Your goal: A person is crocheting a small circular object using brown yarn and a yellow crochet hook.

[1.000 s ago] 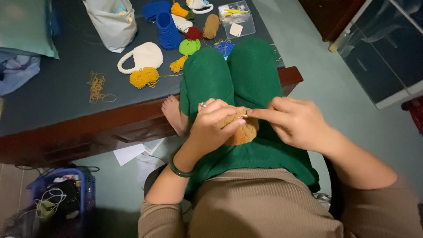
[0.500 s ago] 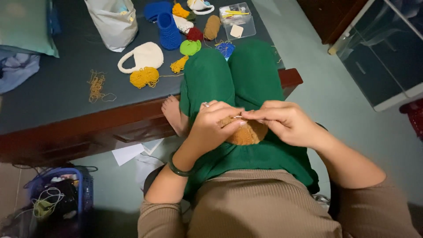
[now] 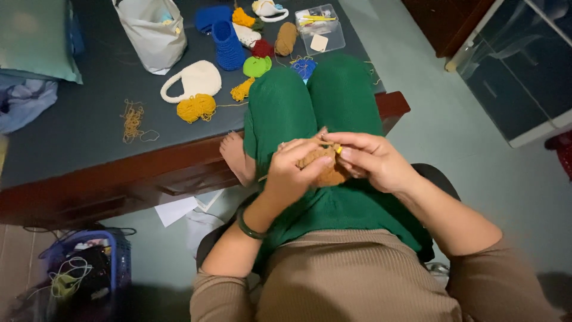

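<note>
A: Both hands are up over the lap. The left hand [image 3: 292, 173] pinches the brown crochet piece [image 3: 325, 167], its grip pressed onto the fabric; the right hand [image 3: 372, 161] has fingers closed around a thin hook with a yellow tip.

B: How far along, would you say?

A: By the look of it, partway. The piece is a small rounded patch resting on the green trousers [image 3: 310, 107], with a strand running off.

B: And on the worktop [image 3: 77, 137]?

A: A clear plastic box [image 3: 320, 27] at the far edge with a pale tag on its lid, a grey fabric bag [image 3: 152, 33], a cream crocheted pouch [image 3: 193, 80], and mustard yarn [image 3: 195, 107]. No signs are legible.
</note>
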